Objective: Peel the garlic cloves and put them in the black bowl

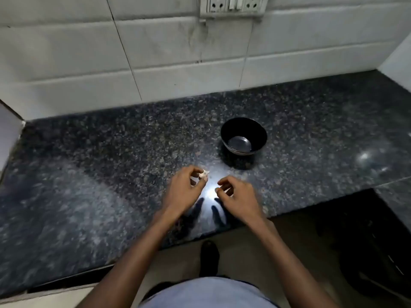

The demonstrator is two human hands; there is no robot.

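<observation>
Now, head view: left hand (182, 189) hovers over the dark speckled granite surface (93, 165), fingers (201, 172) curled, pinching a small pale garlic clove (204, 174) at the fingertips. Clove looks whitish, papery, a bit ragged at one end; too small and blurred to tell how much skin is on it. Right hand (238, 195) sits just beside the left, apart from it, fingers bent inward with tips drawn close; cannot tell whether they hold anything. Black bowl (243, 138) stands upright on the surface beyond the right hand, near but not touching either hand; its glossy inside shows no cloves. A bright glare spot lies on the surface between the two hands, with finger shadows below it.

Surface is polished, grey-black flecked stone, running left to right, with a step down at the right front corner. Behind it a wall of white tiles (169, 52), stained with dark streaks, and a switch and socket panel (233, 5) at the top edge. Below the front edge: pale floor, a dark shoe (209, 255), and the person's light blue shirt (206, 293).
</observation>
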